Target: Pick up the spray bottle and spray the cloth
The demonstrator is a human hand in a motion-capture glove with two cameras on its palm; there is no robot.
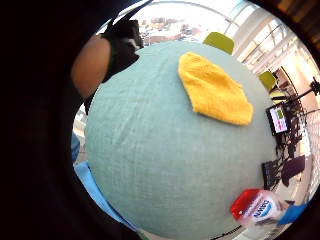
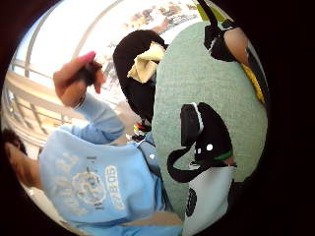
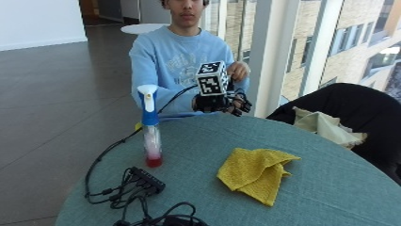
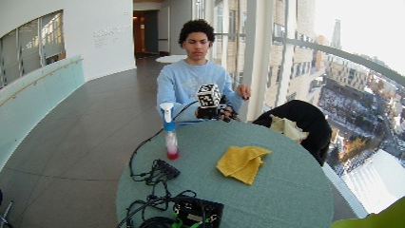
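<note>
A clear spray bottle (image 3: 149, 127) with a blue and white head and some red liquid in its base stands upright at the left of the round teal table (image 3: 325, 188). A crumpled yellow cloth (image 3: 255, 172) lies near the table's middle. My gloved right hand (image 3: 222, 102) hovers above the far table edge, in front of the person's chest. Its fingers (image 2: 206, 137) hang loosely curled and hold nothing. It is well apart from both bottle and cloth. In the little finger side palm view the cloth (image 1: 215, 90) and the bottle (image 1: 257, 207) lie far across the table.
Black cables and a power strip (image 3: 147, 179) lie at the table's near left, beside a black box (image 4: 196, 209). A black chair (image 3: 360, 110) with a cream cloth (image 3: 325, 127) stands at the right. The person's bare hand (image 3: 238, 70) is raised, holding a small object.
</note>
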